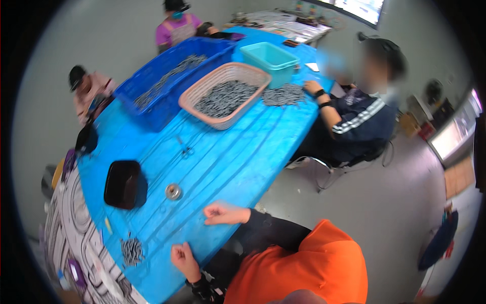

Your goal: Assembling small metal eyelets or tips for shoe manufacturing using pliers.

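My left hand (185, 262) is closed over the near edge of the blue-covered table, its fingers curled in a pinch. A small dark spot shows at the fingertips, too small to name. Farther along the same edge, my right hand (225, 214) is also closed and slightly blurred, with something small and dark at its fingertips. The two hands are apart. To the left of my left hand lies a small pile of short grey pieces (132, 252). A round tin (173, 191) stands beyond my hands, and a black plastic bin (125, 185) is left of it.
Scissors (186, 149) lie mid-table. Farther off stand a pink basket (225, 123) and a large blue crate (162, 121) holding grey pieces, and a turquoise tub (273, 76). A co-worker (359, 114) sits at the right beside a grey heap (283, 95); two more people sit at the far side.
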A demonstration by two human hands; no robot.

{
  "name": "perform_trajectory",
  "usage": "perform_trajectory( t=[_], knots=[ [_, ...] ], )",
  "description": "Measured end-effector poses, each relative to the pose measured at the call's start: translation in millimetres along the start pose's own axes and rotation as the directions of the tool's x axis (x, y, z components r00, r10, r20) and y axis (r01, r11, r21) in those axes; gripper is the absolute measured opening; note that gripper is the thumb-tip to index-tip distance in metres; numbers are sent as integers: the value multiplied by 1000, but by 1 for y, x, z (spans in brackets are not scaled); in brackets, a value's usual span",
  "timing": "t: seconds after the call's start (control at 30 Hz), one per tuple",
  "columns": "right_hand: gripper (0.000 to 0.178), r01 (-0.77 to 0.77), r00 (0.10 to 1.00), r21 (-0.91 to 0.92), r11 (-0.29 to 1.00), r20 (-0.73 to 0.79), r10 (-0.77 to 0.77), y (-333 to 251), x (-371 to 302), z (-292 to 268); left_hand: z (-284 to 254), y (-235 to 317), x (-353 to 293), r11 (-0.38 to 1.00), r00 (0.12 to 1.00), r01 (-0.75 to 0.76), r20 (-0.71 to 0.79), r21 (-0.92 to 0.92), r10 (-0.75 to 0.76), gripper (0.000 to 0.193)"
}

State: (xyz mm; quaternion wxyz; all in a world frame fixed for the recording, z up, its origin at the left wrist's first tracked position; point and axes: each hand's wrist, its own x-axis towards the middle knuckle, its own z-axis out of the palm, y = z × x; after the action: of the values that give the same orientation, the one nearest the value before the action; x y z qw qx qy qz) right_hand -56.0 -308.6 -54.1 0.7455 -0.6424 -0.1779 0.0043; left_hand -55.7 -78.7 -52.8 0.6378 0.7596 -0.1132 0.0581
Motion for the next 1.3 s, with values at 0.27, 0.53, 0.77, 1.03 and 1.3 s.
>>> perform_trajectory(
  t=[0.27,0.53,0.77,1.03,1.3],
  knots=[
    [26,-185,980,1,983,-81,184,-4,-17,-8,0,9,-8,996,993,84,84,21,-85,22],
    [30,-105,993,153,983,-35,111,-8,-18,-14,-110,36,42,616,952,-42,-154,787,263,64],
    [29,-79,996,107,991,-30,82,-9,-13,-11,-181,-35,91,707,938,276,-343,651,-51,69],
    [29,-120,991,71,990,-53,124,-10,-17,-10,-140,-30,105,520,985,-39,-56,853,165,61],
    [30,-113,991,28,993,-62,115,-9,-18,-9,-128,-35,112,481,943,-215,52,850,330,25]
  ],
)
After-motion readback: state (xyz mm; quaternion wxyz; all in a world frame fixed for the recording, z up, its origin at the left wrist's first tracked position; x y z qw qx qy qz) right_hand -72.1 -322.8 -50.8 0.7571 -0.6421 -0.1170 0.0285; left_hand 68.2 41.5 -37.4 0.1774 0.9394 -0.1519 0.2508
